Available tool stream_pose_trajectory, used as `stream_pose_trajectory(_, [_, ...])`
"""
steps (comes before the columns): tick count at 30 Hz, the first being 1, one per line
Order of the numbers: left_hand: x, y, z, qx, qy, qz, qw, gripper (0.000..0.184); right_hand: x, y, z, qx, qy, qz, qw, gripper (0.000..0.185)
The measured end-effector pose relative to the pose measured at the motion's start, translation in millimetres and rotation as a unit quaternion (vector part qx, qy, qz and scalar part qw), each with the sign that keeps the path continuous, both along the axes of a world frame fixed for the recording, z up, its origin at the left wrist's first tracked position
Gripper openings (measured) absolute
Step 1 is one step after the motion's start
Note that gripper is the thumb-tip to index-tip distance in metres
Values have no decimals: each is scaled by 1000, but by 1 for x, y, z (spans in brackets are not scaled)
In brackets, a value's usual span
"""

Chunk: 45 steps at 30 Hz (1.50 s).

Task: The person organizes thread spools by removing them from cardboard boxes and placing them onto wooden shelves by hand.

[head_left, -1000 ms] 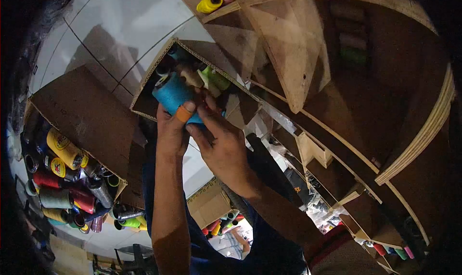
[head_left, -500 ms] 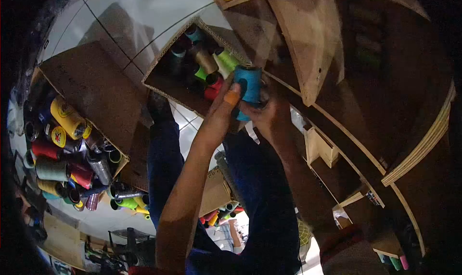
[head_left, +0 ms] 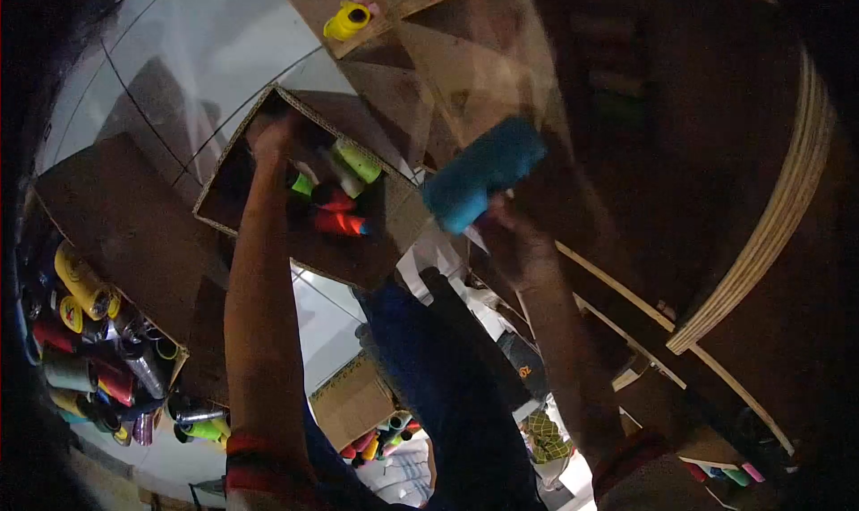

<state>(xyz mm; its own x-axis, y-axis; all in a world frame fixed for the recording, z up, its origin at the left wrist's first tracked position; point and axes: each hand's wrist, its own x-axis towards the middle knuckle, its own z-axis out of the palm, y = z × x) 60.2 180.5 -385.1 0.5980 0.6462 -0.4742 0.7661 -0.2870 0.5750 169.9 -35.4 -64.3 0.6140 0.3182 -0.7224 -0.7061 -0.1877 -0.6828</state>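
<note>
My right hand (head_left: 519,234) grips blue thread spools (head_left: 488,171) from below, holding them up beside the wooden shelf; they are blurred, and I cannot tell clearly whether there are one or two. My left hand (head_left: 273,138) reaches into the far corner of an open cardboard box (head_left: 344,259). Its fingers are lost in shadow and blur, so what they touch is hidden. Inside that box lie a pale green spool (head_left: 360,162), a red spool (head_left: 335,198) and an orange-red spool (head_left: 340,223).
At left, a second cardboard box (head_left: 134,216) holds many mixed spools, including a yellow spool (head_left: 80,278). Another yellow spool (head_left: 347,21) sits on a wooden board at the top. A curved plywood edge (head_left: 761,234) rises at right. My leg (head_left: 438,359) is below.
My left hand has left the blue spools and moved left into the box. My right hand has carried them slightly right and tilted them. The view has shifted.
</note>
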Motion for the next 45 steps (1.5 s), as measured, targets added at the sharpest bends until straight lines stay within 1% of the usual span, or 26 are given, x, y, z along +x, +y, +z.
stream_pose_trajectory(1, [0,1,-10,24,0,24,999,65,16,-3,0,51,-12,-4,999,59])
stream_pose_trajectory(2, [-6,-7,-25,78,37,24,996,59,34,-8,-2,10,-93,62,994,49])
stream_pose_trajectory(4, [-4,-13,-2,95,55,65,992,53,70,-19,-5,-95,-260,172,945,30])
stream_pose_trajectory(6, [-4,-17,94,18,20,146,989,53,90,22,26,-33,-198,116,973,27])
stream_pose_trajectory(7, [-9,-20,123,34,-47,163,985,49,103,27,20,94,-111,-41,989,32])
stream_pose_trajectory(8, [-13,-24,148,48,-114,179,976,46,121,32,10,214,-20,-197,957,37])
stream_pose_trajectory(9, [-19,-32,171,61,-181,194,962,43,141,36,-3,323,71,-345,879,43])
stream_pose_trajectory(10, [-24,-39,191,64,-214,213,951,40,161,43,-15,422,159,-472,757,48])
stream_pose_trajectory(11, [-32,-48,212,67,-247,230,939,37,176,50,-23,369,96,-423,822,48])
stream_pose_trajectory(12, [-41,-56,239,-20,-242,258,935,35,185,56,-29,251,-5,-342,906,48])
stream_pose_trajectory(13, [-49,-65,263,-105,-237,284,923,33,196,67,-35,93,-125,-236,959,48])
stream_pose_trajectory(14, [-58,-76,279,-131,-214,283,926,32,213,76,-44,5,-190,-182,965,48])
stream_pose_trajectory(16, [-82,-103,287,-201,-215,293,910,30,239,94,-54,-143,-277,-109,944,47])
stream_pose_trajectory(18, [-85,-120,287,-282,-201,290,892,29,253,104,-63,-208,-313,-72,924,47])
stream_pose_trajectory(19, [-83,-126,274,-241,-221,228,917,30,259,103,-65,-227,-323,-59,917,47])
stream_pose_trajectory(20, [-80,-126,267,-199,-239,168,936,32,261,101,-66,-239,-331,-50,912,47])
stream_pose_trajectory(21, [-71,-125,264,-194,-252,154,935,35,262,97,-66,-249,-336,-41,908,47])
stream_pose_trajectory(24, [-52,-122,255,-253,-252,177,917,36,269,94,-59,-264,-349,-23,899,46])
stream_pose_trajectory(25, [-48,-118,254,-236,-261,154,923,35,273,92,-55,-271,-354,-13,895,46])
stream_pose_trajectory(28, [-38,-117,258,-306,-254,256,881,33,285,92,-43,-291,-374,24,880,46])
stream_pose_trajectory(29, [-43,-114,254,-305,-223,188,907,30,290,92,-37,-297,-382,37,874,46])
stream_pose_trajectory(32, [-46,-114,246,-300,-238,207,900,30,304,94,-21,-318,-408,85,851,45])
stream_pose_trajectory(35, [-43,-109,255,-303,-242,218,896,29,319,97,-14,-365,-426,151,814,45])
stream_pose_trajectory(38, [-40,-105,260,-358,-269,294,844,27,317,88,-21,-448,-437,226,746,45])
stream_pose_trajectory(41, [-47,-107,249,-289,-249,247,891,27,313,80,-23,-489,-439,255,709,44])
stream_pose_trajectory(45, [-50,-105,250,-303,-257,232,888,26,315,79,-25,-505,-447,267,688,44])
